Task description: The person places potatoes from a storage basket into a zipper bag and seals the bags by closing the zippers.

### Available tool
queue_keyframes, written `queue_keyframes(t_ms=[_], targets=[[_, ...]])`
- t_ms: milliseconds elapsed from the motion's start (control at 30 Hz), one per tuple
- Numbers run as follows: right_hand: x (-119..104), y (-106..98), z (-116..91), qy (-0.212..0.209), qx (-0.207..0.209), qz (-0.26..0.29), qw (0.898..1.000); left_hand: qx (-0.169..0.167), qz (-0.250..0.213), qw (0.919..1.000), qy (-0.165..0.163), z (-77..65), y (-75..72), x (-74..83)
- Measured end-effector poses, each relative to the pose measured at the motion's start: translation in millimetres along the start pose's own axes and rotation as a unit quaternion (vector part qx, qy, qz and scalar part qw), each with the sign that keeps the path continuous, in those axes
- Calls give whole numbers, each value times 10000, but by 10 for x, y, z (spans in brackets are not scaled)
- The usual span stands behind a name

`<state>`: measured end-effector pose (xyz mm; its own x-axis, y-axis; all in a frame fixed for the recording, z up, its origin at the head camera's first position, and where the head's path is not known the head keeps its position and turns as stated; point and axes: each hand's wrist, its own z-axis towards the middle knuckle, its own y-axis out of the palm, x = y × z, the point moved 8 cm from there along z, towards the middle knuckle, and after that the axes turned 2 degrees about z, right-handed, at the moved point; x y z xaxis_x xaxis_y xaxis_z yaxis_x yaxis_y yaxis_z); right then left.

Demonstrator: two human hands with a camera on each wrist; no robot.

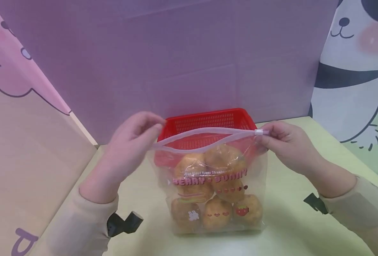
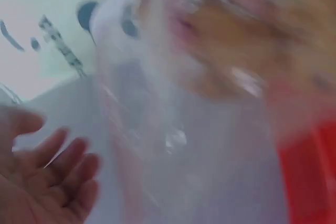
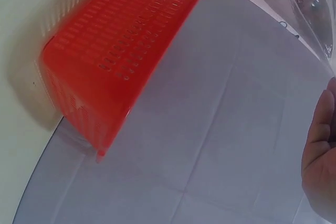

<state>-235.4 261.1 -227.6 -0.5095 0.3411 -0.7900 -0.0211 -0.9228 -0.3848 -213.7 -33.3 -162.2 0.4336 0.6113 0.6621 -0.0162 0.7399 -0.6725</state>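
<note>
A clear slider zip bag [image 1: 217, 177] with pink and red print stands upright, holding several round yellow-brown lumps [image 1: 216, 211] that look like potatoes. Its mouth gapes, and the white slider [image 1: 258, 132] sits at the right end of the zip. My right hand [image 1: 288, 145] pinches that end of the zip strip just beyond the slider. Beside the bag's left top corner is my left hand [image 1: 129, 145], its fingers loosely bent. In the left wrist view the left hand [image 2: 52, 182] is apart from the plastic and holds nothing.
A red slotted plastic basket [image 1: 205, 121] stands right behind the bag on the pale table [image 1: 291, 213]. Beyond it rises a purple-grey cloth backdrop [image 1: 192, 64]. Cartoon-printed panels [image 1: 352, 81] border the table on both sides.
</note>
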Motion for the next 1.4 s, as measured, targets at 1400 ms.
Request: queue_keyframes(t_ms=[1400], targets=[[-37,26,-42,391,-12,-54,9992,-1743,2244,9573,540,357,956,512]])
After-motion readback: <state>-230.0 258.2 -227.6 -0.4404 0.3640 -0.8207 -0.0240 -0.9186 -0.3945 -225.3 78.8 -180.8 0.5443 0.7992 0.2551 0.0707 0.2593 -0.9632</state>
